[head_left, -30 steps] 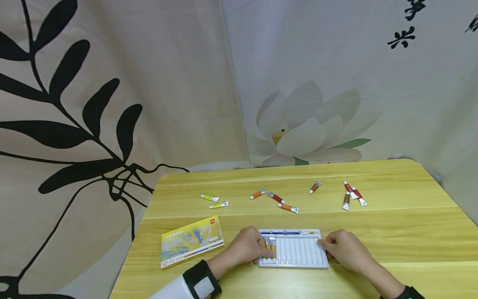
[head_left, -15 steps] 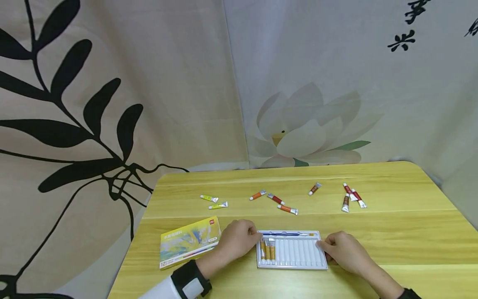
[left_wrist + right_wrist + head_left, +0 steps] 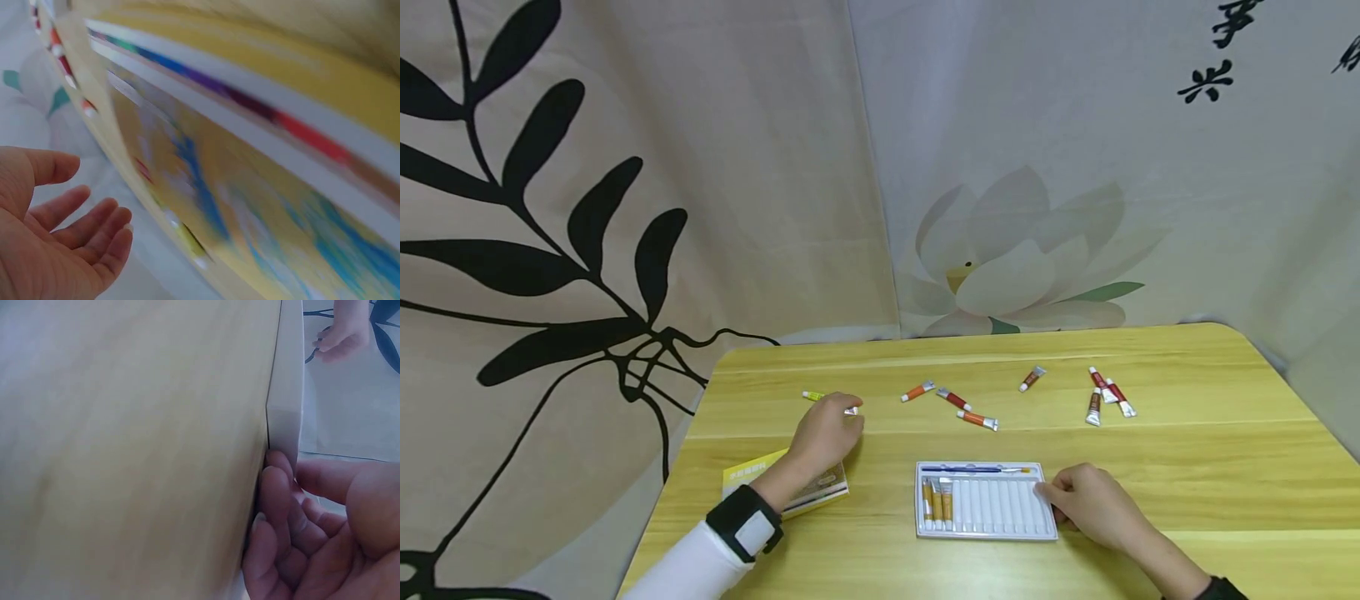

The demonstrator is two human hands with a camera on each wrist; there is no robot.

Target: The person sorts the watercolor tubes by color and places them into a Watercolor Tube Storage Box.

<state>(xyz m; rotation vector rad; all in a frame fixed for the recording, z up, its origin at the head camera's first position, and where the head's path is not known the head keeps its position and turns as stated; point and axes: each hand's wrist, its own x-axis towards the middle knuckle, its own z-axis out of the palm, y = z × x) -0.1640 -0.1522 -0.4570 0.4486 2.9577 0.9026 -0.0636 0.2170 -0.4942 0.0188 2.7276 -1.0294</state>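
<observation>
My left hand (image 3: 826,429) hovers over a light yellow paint tube (image 3: 852,411), only whose silver end shows past the fingers. In the left wrist view its fingers are relaxed, the thumb stands apart, and nothing is between them. Just behind lies another yellow paint tube (image 3: 812,395), partly covered. With thumb and fingers my right hand (image 3: 1093,504) pinches the right edge of the white ribbed paint tray (image 3: 1003,507); the right wrist view shows fingertips at the tray's corner (image 3: 284,428). Several ochre paint tubes (image 3: 937,504) fill its left slots, and a blue paintbrush (image 3: 970,469) lies along its top.
A yellow paint box (image 3: 823,490) lies under the left forearm, partly hidden. Orange and red paint tubes (image 3: 953,398) lie mid-table, a brown tube (image 3: 1032,379) farther right, and several red and brown tubes (image 3: 1097,407) at the back right. A printed curtain hangs behind the table.
My left hand has left the tray's left side and moved back and left to the yellow tubes. The ochre tubes in the tray are uncovered. The right hand stays at the tray edge.
</observation>
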